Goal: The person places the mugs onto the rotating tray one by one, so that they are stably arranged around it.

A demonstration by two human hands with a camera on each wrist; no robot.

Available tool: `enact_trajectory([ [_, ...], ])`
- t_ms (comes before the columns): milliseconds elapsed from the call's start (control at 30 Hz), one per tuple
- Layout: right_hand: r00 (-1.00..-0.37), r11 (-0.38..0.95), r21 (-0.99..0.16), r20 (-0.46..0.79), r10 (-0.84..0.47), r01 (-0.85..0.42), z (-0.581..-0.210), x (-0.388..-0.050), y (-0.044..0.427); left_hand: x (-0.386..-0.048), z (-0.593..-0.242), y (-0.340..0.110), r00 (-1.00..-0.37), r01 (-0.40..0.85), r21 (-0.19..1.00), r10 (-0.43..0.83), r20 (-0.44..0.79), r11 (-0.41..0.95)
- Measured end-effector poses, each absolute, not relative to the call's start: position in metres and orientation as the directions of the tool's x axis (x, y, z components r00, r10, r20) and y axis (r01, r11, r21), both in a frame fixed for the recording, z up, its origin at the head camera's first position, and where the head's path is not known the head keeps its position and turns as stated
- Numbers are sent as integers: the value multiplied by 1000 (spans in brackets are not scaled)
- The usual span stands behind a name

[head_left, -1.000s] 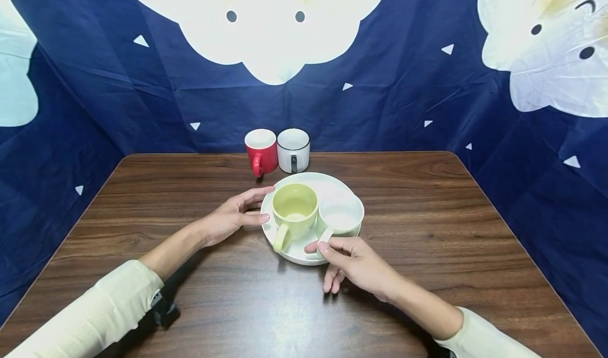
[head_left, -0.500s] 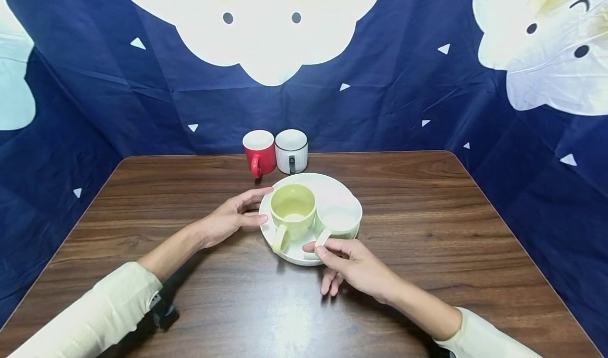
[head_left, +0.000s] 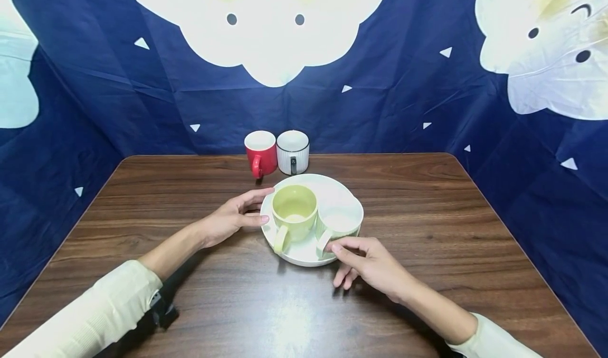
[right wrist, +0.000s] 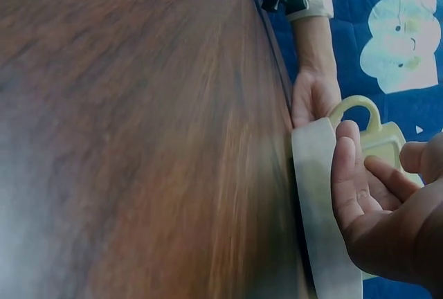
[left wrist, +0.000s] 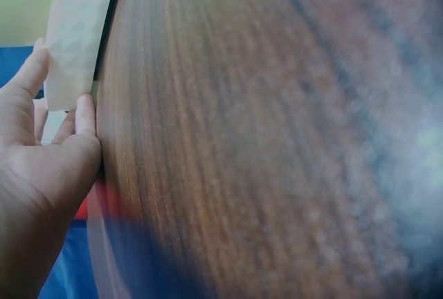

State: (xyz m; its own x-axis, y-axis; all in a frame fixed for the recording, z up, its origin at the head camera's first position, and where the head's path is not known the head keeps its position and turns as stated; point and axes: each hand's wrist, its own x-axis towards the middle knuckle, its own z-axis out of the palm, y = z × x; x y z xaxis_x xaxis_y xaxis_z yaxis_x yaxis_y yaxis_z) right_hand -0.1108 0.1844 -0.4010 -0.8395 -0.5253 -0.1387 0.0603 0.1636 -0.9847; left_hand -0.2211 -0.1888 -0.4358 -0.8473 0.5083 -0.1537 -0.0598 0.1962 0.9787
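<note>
A white round plate [head_left: 304, 258] with a raised rim lies on the table, with a yellow-green mug [head_left: 294, 215] and a pale green ribbed mug [head_left: 339, 218] upright in it. My left hand [head_left: 228, 218] touches the plate's left rim, thumb and fingers spread along it. In the left wrist view its fingertips rest against the plate's wall [left wrist: 76, 43]. My right hand [head_left: 368, 263] is at the pale mug's handle [head_left: 324, 242], index fingertip just beside it, lower fingers loose. From the right wrist view, thumb and fingers look apart, with nothing clearly between them.
Behind the plate, a red mug [head_left: 262, 154] and a white ribbed mug [head_left: 293, 153] with a black rim stand side by side near the far edge of the wooden table [head_left: 404, 189]. A blue cloth [head_left: 404, 110] with cloud prints hangs around.
My right hand has drawn back to the right, its index finger slipping out of the pale mug's handle. The left hand, plate and mugs stay in place.
</note>
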Motion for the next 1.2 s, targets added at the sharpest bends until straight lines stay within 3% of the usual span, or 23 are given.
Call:
enact_trajectory([
  [733,-868,182,-981,-148,-475,68,-402,-113,217,-222,-434,-189,-836,-39,980,531,-139,195],
  [1200,-920,233,-954,-253,-298,187,-410,-122,224,-222,-434,-189,-837,-37,979,528,-140,200],
])
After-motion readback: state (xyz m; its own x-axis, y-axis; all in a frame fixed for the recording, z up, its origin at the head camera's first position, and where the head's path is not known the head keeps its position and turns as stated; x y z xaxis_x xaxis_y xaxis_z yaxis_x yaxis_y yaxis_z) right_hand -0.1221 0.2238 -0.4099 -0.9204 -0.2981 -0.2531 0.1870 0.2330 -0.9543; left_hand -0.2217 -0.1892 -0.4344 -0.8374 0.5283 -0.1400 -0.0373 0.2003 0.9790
